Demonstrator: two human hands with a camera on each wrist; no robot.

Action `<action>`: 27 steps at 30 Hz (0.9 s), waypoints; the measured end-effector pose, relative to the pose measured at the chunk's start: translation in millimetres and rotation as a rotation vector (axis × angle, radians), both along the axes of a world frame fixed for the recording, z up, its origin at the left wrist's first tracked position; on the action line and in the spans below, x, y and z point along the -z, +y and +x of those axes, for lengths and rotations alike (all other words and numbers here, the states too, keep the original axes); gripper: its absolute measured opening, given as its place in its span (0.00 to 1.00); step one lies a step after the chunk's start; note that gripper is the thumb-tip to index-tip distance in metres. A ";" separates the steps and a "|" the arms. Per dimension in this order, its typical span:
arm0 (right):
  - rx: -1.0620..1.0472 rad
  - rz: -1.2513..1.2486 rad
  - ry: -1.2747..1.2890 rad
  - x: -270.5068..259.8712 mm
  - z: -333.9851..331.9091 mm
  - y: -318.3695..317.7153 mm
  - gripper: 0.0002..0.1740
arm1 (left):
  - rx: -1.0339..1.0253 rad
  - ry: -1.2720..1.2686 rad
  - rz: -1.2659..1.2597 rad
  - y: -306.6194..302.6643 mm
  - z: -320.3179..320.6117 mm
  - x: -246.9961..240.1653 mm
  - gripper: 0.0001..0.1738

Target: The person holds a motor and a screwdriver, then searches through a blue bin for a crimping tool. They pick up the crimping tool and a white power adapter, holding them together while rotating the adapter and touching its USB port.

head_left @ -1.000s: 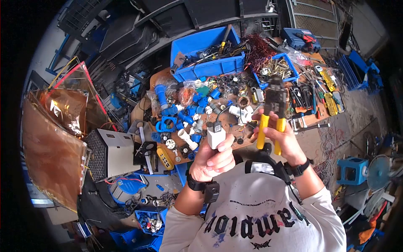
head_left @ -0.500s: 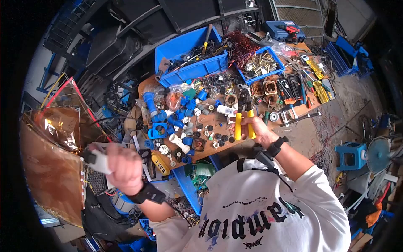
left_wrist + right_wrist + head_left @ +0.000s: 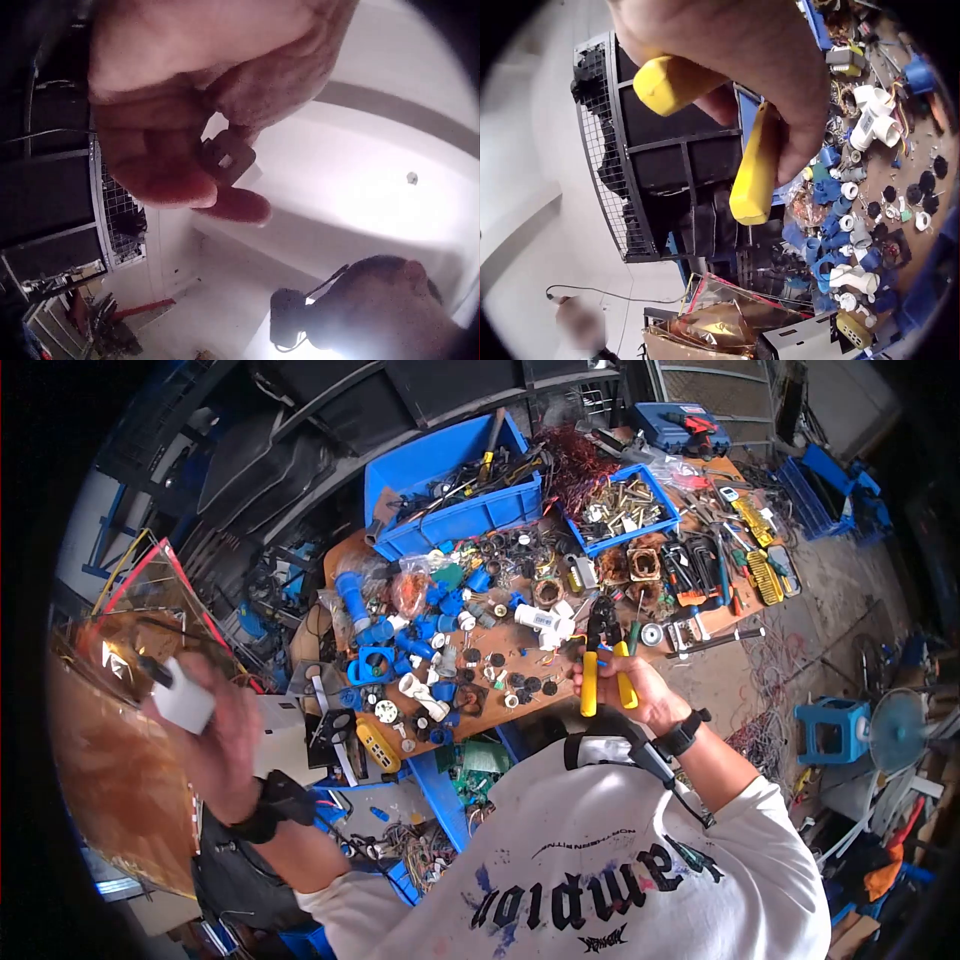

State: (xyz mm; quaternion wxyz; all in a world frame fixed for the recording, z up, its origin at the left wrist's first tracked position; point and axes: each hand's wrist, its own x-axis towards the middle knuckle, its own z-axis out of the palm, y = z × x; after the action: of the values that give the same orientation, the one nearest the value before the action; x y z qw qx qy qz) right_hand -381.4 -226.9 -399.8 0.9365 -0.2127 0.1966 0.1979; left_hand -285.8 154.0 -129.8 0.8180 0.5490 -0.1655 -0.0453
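Note:
The left hand (image 3: 222,735), blurred, grips a small white box-shaped object (image 3: 184,700) with a dark end, held out at the far left in front of the brown translucent sheets. In the left wrist view the fingers (image 3: 176,180) curl round a small squarish piece (image 3: 229,157), darkened against the light. The right hand (image 3: 652,695) holds yellow-handled pliers (image 3: 590,682) above the table's front edge, dark head pointing away. In the right wrist view both yellow handles (image 3: 754,180) stand spread apart in the right hand (image 3: 735,60).
On the wooden table (image 3: 540,713) lie blue and white pipe fittings (image 3: 425,697), a blue crate of tools (image 3: 460,525), a tray of brass-coloured parts (image 3: 668,525) and hand tools. Brown sheets (image 3: 110,790) stand at left; a blue stool (image 3: 833,732) is at right.
The left hand has swung far to the left from the front of the chest, carrying the white object. The right hand, with the pliers, has shifted slightly; the head view has also shifted.

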 end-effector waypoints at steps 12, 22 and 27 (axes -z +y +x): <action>0.246 -0.449 -0.059 -108.7 -86.8 -74.0 0.29 | -0.007 -0.445 0.502 -74.8 112.5 -91.1 0.24; 0.674 -0.527 -0.057 -115.7 -139.9 -186.6 0.35 | 0.114 -0.579 0.405 -184.8 216.3 -151.5 0.21; 0.745 -0.575 0.090 -85.4 -157.1 -247.6 0.38 | 0.799 -0.425 0.120 -245.5 268.0 -161.7 0.25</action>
State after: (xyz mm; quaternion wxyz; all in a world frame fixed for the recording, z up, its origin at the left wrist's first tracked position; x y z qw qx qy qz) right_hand -538.4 -474.6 -314.5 0.8374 -0.3696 0.3467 -0.2050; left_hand -17.8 -91.5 31.9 0.6510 0.4855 -0.5257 -0.2531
